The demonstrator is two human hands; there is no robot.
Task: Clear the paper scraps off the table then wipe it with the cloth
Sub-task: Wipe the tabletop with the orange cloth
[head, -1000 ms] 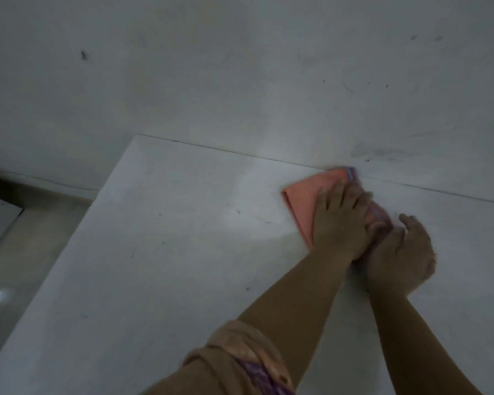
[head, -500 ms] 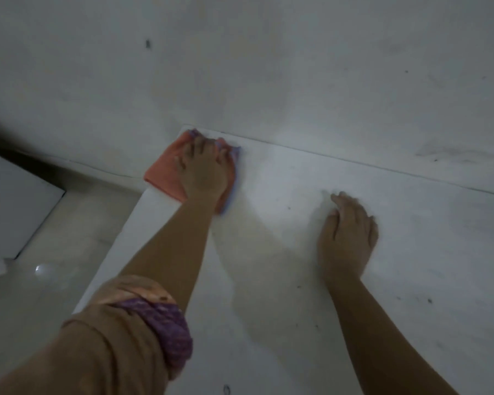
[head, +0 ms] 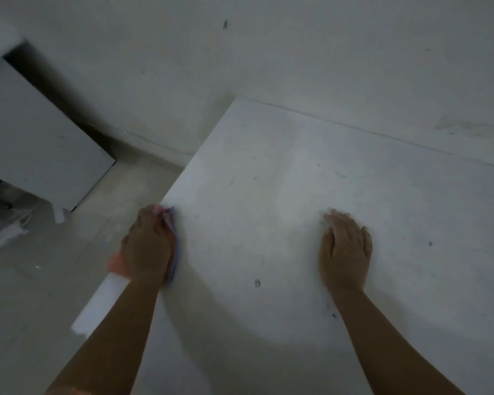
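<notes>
Salmon-pink cloth with a blue-violet hem [head: 174, 253], blurred, lies at the left edge of the white table [head: 268, 172], partly overhanging it. Left hand [head: 147, 246] lies palm-down on the cloth, covering most of it; how its fingers lie cannot be told. Right hand [head: 345, 249] rests flat on the tabletop, fingers straight and together, well apart from the cloth.

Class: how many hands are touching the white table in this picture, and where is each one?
2. The left hand presses the cloth at the table's left edge. The right hand lies flat on the tabletop, further right. No other hands show.
</notes>
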